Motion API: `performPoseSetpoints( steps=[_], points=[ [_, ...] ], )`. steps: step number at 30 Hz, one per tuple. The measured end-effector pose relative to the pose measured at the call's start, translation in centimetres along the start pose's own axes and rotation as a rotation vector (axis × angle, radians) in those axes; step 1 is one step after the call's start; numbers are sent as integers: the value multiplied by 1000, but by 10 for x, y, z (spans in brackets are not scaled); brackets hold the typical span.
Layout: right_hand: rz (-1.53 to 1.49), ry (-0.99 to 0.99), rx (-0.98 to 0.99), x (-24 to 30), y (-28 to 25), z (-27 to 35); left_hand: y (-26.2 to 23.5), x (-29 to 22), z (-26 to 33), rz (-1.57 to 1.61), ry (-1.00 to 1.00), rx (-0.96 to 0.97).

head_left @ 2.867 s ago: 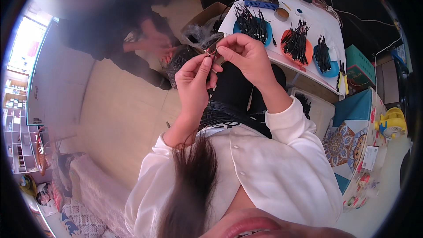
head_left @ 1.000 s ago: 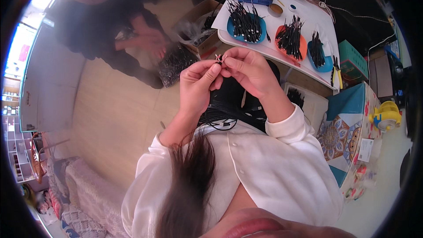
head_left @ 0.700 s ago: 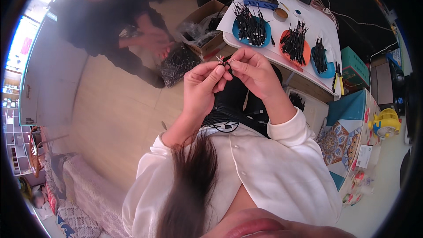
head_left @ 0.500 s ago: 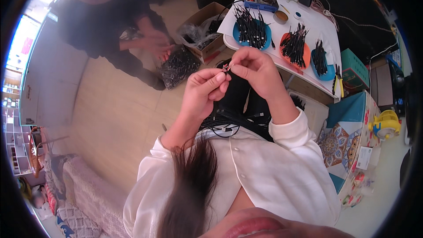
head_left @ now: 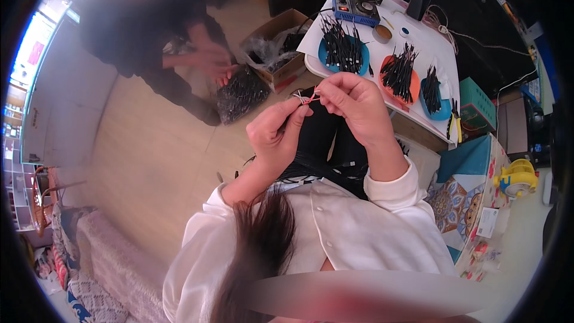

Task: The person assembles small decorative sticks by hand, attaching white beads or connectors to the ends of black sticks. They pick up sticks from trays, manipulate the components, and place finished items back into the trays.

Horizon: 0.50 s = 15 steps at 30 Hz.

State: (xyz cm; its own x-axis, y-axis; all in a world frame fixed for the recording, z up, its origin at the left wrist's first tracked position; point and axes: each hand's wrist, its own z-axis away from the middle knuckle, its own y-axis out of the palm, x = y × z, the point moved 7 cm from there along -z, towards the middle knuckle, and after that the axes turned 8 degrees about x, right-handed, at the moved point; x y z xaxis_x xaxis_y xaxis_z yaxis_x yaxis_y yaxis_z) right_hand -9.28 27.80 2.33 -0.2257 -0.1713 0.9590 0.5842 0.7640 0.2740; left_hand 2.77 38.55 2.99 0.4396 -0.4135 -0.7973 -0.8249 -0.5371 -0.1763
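In the head view, the left hand (head_left: 276, 133) and the right hand (head_left: 354, 105) meet above the lap, fingers pinched on a thin red wire (head_left: 308, 99) stretched between them. Just beyond, on the far right, a white bench (head_left: 439, 48) carries a blue plate (head_left: 343, 55), an orange plate (head_left: 399, 75) and another blue plate (head_left: 433, 91), each heaped with black cable pieces. On the far left, another person's hands (head_left: 210, 63) reach over a clear bag (head_left: 240, 91) beside a cardboard box (head_left: 281, 48).
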Motion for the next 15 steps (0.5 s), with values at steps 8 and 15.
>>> performPoseSetpoints(
  steps=[8,15],
  points=[
    [22,-40,29,-4,11,-6,6,28,4,591,-243,-42],
    [485,-203,-83,12,10,-1,15,41,3,966,-392,1]
  ],
)
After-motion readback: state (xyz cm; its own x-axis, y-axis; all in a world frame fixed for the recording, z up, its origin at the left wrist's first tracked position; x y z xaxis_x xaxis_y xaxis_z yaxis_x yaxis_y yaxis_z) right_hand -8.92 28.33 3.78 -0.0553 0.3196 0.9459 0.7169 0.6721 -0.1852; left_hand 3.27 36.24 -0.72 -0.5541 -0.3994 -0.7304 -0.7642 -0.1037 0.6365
